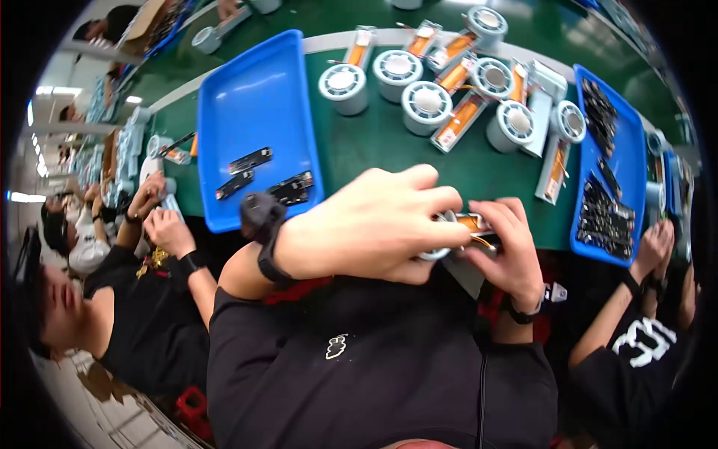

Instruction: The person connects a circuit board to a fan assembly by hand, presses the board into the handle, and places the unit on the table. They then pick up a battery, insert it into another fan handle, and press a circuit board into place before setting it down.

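Observation:
Close to the table's front edge, my two hands meet over a light-blue handheld fan housing (471, 222), with an orange battery strip and thin wires showing. My left hand (374, 224) reaches across from the left, its fingers bent around the round end and hiding most of it. On the other side, the thumb and fingers of my right hand (512, 251) grip the piece beside the orange strip and wires. Whether a small part sits between the fingertips is hidden.
Similar fan housings (426, 107) stand in a cluster beyond my hands on the green table (351, 161). A blue tray (254, 90) at left holds several black circuit boards (250, 160); another blue tray (632, 142) at right holds many more. People work on both sides.

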`<action>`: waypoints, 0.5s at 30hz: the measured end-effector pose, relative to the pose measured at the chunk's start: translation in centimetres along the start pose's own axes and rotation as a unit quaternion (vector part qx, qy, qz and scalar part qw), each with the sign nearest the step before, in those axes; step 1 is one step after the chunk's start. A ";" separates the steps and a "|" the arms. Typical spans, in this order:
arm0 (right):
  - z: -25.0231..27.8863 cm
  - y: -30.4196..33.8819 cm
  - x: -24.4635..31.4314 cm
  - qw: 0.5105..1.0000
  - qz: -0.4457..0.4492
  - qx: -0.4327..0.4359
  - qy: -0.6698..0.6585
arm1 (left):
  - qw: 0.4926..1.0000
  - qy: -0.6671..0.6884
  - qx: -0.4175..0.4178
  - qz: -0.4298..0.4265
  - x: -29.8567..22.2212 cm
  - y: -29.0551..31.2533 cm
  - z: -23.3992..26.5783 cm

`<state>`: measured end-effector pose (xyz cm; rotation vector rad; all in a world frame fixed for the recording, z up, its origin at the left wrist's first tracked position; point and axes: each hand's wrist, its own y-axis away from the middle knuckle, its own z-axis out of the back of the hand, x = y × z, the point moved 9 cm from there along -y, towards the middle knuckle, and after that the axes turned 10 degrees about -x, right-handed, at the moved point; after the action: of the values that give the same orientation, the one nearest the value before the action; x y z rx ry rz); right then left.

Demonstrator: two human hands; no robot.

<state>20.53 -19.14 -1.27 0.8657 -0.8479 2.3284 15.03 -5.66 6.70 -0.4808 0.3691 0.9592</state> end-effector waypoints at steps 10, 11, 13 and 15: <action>2.4 3.3 0.4 0.967 -0.090 -0.187 0.150 | 0.986 0.063 -0.129 0.082 3.4 2.8 1.2; 2.4 3.7 0.0 0.965 -0.112 -0.187 0.148 | 0.977 0.119 -0.157 0.086 3.3 3.2 0.9; 1.9 4.1 -0.5 0.960 -0.153 -0.188 0.143 | 0.962 0.179 -0.184 0.092 3.7 3.7 -0.1; 0.7 3.7 0.2 0.958 -0.169 -0.174 0.150 | 0.952 0.197 -0.211 0.103 4.7 4.0 -1.4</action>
<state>18.31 -22.04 -2.08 0.4499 -0.8633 1.8740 14.04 -1.27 2.29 -1.0487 0.5866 1.1503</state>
